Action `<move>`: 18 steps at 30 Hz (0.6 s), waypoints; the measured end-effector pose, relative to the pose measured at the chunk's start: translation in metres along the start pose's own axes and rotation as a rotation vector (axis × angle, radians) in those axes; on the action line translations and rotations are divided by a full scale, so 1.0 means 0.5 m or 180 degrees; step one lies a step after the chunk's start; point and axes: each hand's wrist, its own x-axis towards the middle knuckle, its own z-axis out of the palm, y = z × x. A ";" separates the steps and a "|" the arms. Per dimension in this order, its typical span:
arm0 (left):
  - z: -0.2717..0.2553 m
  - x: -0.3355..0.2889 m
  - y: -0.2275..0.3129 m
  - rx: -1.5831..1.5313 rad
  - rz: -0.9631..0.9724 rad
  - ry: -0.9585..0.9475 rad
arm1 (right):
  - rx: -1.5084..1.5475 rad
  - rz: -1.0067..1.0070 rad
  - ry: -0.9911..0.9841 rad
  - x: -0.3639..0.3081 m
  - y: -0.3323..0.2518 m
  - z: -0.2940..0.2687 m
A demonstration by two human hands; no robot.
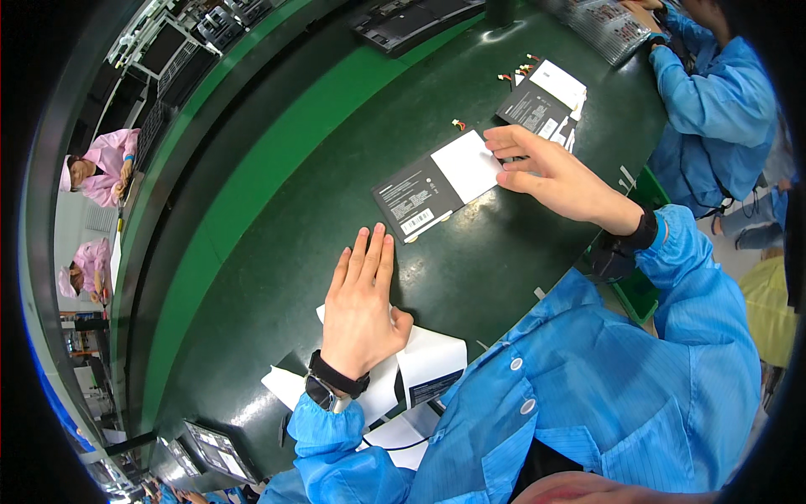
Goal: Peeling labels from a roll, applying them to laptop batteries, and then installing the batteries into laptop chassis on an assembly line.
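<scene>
A flat black battery pack with a printed label lies on the green table, a white square covering its right part. A small connector with red wires sticks out at its far edge. My right hand is at the pack's right end, fingers stretched out and apart from the thumb; whether the fingertips touch it I cannot tell. Just short of the pack's near left corner, my left hand is spread with straight fingers, holding nothing. White sheets lie under and beside the left wrist.
Similar battery packs lie overlapped farther right. A clear tray of small parts sits near a blue-sleeved person. A green bin stands by the table edge. A dark device rests beyond the bright green strip.
</scene>
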 end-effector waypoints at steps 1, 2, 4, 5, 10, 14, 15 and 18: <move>0.001 0.000 0.000 -0.0012 0.0021 0.0015 | -0.0024 0.0065 0.0111 0.003 0.007 0.002; 0.004 -0.003 0.000 -0.0035 0.0010 0.0001 | -0.0050 0.0134 0.0218 0.005 0.014 0.005; 0.009 0.003 -0.008 -0.0079 0.0033 0.0016 | -0.0080 0.0178 0.0364 0.021 0.027 0.007; 0.013 0.006 -0.012 -0.0111 0.0030 0.0019 | -0.0083 0.0223 0.0484 0.029 0.033 0.009; -0.008 0.006 0.001 -0.0026 0.0049 0.0034 | 0.0541 0.0414 0.0184 0.039 0.025 0.011; -0.013 0.005 -0.004 -0.0027 0.0005 -0.0004 | 0.1103 0.0729 0.0395 0.047 0.009 0.012; -0.012 0.005 0.000 -0.0044 -0.0023 -0.0038 | 0.1417 0.0782 0.0431 0.044 0.015 0.010; -0.011 0.006 0.005 -0.0036 -0.0046 -0.0088 | 0.1673 0.0593 0.0559 0.040 0.036 0.014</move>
